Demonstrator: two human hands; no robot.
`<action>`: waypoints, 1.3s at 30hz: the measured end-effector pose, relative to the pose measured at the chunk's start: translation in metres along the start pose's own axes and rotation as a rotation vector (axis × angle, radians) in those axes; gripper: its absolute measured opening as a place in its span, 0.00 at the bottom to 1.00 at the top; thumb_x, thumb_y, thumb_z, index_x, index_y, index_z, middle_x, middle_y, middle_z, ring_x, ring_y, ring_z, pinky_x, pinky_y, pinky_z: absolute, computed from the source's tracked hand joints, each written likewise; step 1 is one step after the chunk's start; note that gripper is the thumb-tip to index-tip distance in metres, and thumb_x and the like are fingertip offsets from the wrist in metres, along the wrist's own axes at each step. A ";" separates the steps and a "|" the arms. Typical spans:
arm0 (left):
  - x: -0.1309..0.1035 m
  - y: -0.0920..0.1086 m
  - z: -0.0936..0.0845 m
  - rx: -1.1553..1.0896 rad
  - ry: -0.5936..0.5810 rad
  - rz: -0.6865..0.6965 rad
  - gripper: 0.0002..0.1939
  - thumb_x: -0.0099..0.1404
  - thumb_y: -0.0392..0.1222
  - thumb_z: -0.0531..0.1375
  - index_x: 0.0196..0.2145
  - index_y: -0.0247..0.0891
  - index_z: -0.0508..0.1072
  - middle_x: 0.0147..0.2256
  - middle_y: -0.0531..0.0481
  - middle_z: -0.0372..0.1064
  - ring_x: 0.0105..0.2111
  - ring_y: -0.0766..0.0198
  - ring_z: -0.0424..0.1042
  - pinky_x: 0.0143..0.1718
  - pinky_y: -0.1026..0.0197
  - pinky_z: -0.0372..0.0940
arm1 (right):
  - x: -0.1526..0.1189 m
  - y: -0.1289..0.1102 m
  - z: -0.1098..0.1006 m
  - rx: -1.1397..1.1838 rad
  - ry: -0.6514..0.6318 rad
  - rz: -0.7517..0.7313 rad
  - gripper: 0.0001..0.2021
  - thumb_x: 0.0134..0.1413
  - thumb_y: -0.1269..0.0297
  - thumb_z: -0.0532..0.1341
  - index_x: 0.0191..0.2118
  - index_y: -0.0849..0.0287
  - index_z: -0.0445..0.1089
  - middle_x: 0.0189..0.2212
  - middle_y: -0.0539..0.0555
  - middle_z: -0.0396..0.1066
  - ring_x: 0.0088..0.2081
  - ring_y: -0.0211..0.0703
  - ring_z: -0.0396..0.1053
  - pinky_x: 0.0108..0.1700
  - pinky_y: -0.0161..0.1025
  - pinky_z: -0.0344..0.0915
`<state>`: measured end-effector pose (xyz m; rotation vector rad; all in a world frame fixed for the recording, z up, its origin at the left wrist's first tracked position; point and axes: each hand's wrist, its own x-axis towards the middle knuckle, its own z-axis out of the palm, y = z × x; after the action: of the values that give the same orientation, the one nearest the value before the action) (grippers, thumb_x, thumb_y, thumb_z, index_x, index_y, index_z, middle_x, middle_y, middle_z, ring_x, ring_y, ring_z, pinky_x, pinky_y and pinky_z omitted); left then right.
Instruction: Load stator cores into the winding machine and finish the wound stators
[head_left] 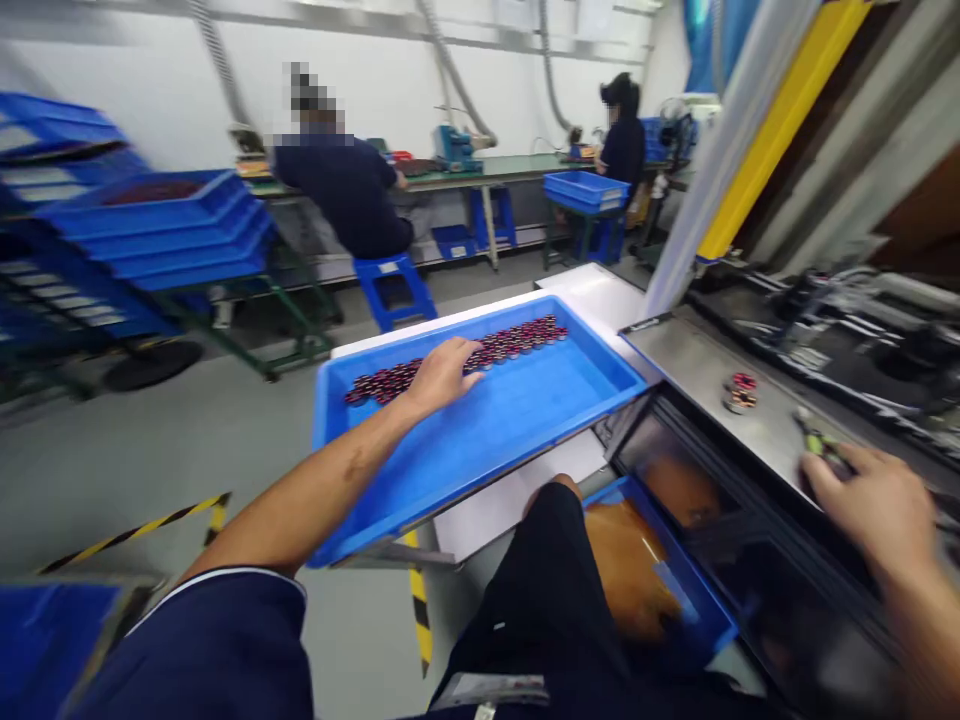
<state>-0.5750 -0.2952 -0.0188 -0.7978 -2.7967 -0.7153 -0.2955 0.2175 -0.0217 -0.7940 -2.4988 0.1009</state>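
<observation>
My left hand [444, 374] reaches over a shallow blue tray [480, 440], above rows of small round red-and-black parts [517, 342] along its far side. Its fingers are bent, and whatever lies under them is hidden. On the right, my right hand [874, 495] is closed around green-handled pliers [816, 437] over a metal worktop [697, 370]. Two small round wound parts, one red [744, 382] and one copper-coloured [740, 400], lie on that worktop, left of the pliers.
Stacked blue trays [180, 225] stand at the left. Two people sit at a far bench [510, 170], one on a blue stool [394, 288]. A white-and-yellow post [750, 140] rises beside the worktop. Below it sits a blue bin [701, 600].
</observation>
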 end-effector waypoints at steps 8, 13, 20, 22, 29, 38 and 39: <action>0.112 0.243 0.108 -0.389 -0.201 0.400 0.09 0.66 0.37 0.62 0.43 0.35 0.76 0.45 0.45 0.77 0.48 0.58 0.75 0.56 0.53 0.66 | -0.006 -0.001 0.004 0.045 0.134 -0.010 0.23 0.54 0.45 0.58 0.38 0.63 0.77 0.40 0.65 0.76 0.45 0.56 0.72 0.51 0.51 0.66; 0.123 0.304 0.159 -0.536 -0.400 0.423 0.14 0.70 0.45 0.60 0.48 0.33 0.72 0.43 0.46 0.74 0.39 0.62 0.76 0.40 0.54 0.74 | -0.017 -0.009 -0.014 0.109 0.432 -0.033 0.19 0.62 0.54 0.53 0.47 0.63 0.72 0.47 0.66 0.72 0.52 0.56 0.69 0.56 0.55 0.64; 0.094 0.322 0.172 -0.602 -0.293 0.365 0.38 0.46 0.38 0.75 0.54 0.37 0.69 0.39 0.47 0.77 0.42 0.56 0.76 0.50 0.53 0.69 | -0.027 -0.017 -0.022 0.124 0.607 -0.101 0.15 0.60 0.59 0.58 0.49 0.61 0.69 0.49 0.67 0.69 0.53 0.60 0.68 0.56 0.59 0.63; 0.082 0.329 0.173 -0.605 -0.208 0.316 0.36 0.48 0.38 0.73 0.54 0.38 0.68 0.39 0.46 0.76 0.45 0.51 0.75 0.52 0.48 0.67 | -0.026 -0.017 -0.021 0.143 0.622 -0.113 0.14 0.59 0.59 0.58 0.48 0.61 0.69 0.48 0.66 0.69 0.52 0.59 0.68 0.55 0.58 0.63; 0.038 0.325 0.144 -0.776 -0.007 0.299 0.35 0.52 0.31 0.67 0.57 0.37 0.63 0.40 0.47 0.75 0.42 0.56 0.76 0.50 0.50 0.69 | -0.026 -0.027 -0.037 0.328 0.594 -0.125 0.11 0.57 0.60 0.59 0.41 0.60 0.72 0.44 0.65 0.72 0.48 0.57 0.69 0.53 0.57 0.65; -0.096 0.289 0.076 -1.202 0.138 0.659 0.33 0.57 0.28 0.66 0.59 0.40 0.64 0.50 0.42 0.75 0.46 0.62 0.78 0.49 0.61 0.74 | -0.155 -0.123 -0.105 0.971 0.057 -0.002 0.11 0.66 0.56 0.58 0.36 0.57 0.71 0.27 0.50 0.69 0.28 0.38 0.67 0.31 0.35 0.66; -0.106 0.290 0.073 -1.204 0.143 0.694 0.33 0.56 0.27 0.67 0.58 0.40 0.66 0.50 0.43 0.76 0.44 0.63 0.78 0.48 0.61 0.74 | -0.166 -0.129 -0.111 1.091 -0.034 0.048 0.13 0.65 0.55 0.59 0.33 0.57 0.70 0.26 0.50 0.68 0.28 0.37 0.65 0.31 0.35 0.65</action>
<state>-0.3322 -0.0931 0.0069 -1.6058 -1.5003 -2.1137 -0.1914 0.0092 0.0281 -0.3558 -1.9771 1.3435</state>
